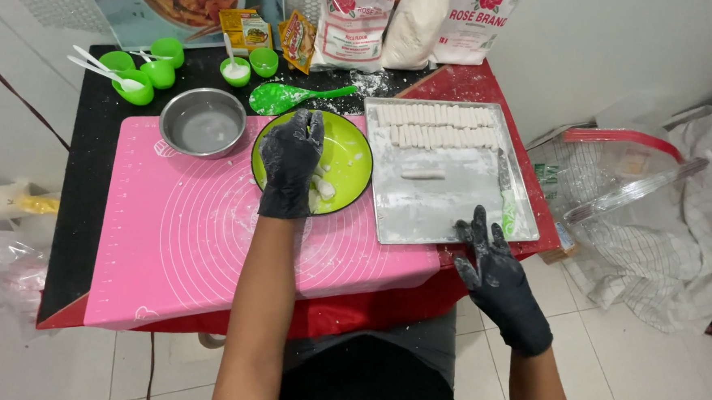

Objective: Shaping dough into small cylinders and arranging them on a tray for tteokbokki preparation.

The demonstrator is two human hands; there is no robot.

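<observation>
Two black-gloved hands, left hand (291, 164) over green plate (345, 156) hiding dough pieces, grip unclear, right hand (493, 267) spread at metal tray (429, 208) near edge, one loose dough stick (423, 174).

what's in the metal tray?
In the metal tray: two rows of white dough sticks along the far edge, one loose stick, a green-handled knife. The right hand covers the near edge.

The pink mat (195, 233) lies open, hemmed by steel bowl (203, 123), green plate (350, 156) and tray (446, 211).
</observation>
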